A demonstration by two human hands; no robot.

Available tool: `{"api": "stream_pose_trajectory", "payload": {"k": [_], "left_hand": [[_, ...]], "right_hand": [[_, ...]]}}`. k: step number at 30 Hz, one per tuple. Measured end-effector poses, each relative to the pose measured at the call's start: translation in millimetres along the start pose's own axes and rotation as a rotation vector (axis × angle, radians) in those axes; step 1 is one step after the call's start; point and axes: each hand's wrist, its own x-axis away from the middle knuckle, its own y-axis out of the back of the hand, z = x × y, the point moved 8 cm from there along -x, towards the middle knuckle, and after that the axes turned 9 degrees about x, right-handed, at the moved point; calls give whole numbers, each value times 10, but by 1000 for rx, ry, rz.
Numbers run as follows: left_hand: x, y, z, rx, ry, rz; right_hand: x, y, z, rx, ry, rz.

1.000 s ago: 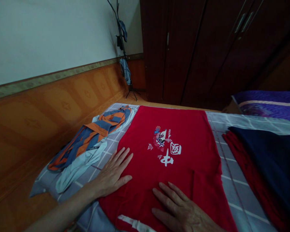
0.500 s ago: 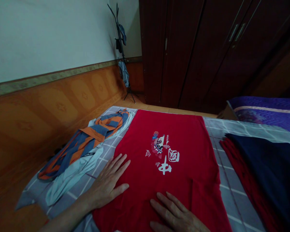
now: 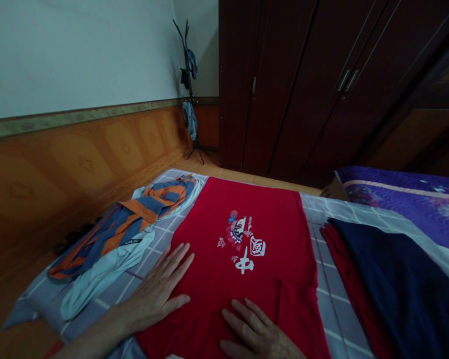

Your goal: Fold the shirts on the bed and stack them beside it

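Note:
A red T-shirt (image 3: 269, 224) with a printed mask picture and white characters lies spread on the bed in front of me. My left hand (image 3: 163, 281) rests flat on its left edge, fingers stretched out over the cloth. Lower down, near the shirt's close end, my right hand (image 3: 254, 329) lies on the fabric with its fingers spread. A fold crosses the cloth just right of that hand. Neither hand grips anything. The nearest part of the shirt runs out of view at the bottom.
Left of the shirt on the checked bedsheet (image 3: 160, 239) lie an orange-and-blue striped garment (image 3: 134, 214) and a pale garment (image 3: 108, 271). To the right is a folded dark blue and red pile (image 3: 385, 279). Beyond stand a coat rack (image 3: 190, 89), a dark wardrobe (image 3: 280, 85) and a purple-covered surface (image 3: 404, 192).
The view has turned slightly to the right and up, so everything sits a little further left. Both hands stay flat on the red T-shirt in about the same places.

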Motion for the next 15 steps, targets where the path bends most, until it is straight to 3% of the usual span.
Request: {"api": "stream_pose_trajectory", "payload": {"k": [5, 10, 13, 15], "left_hand": [[193, -87, -129, 79, -82, 142], [241, 91, -213, 183, -89, 245], [290, 264, -231, 245, -96, 305], [361, 300, -176, 261, -91, 334]], "right_hand": [[4, 7, 3, 1, 5, 8], [48, -66, 25, 44, -31, 17], [202, 82, -68, 103, -136, -47], [382, 239, -147, 100, -211, -16]]}}
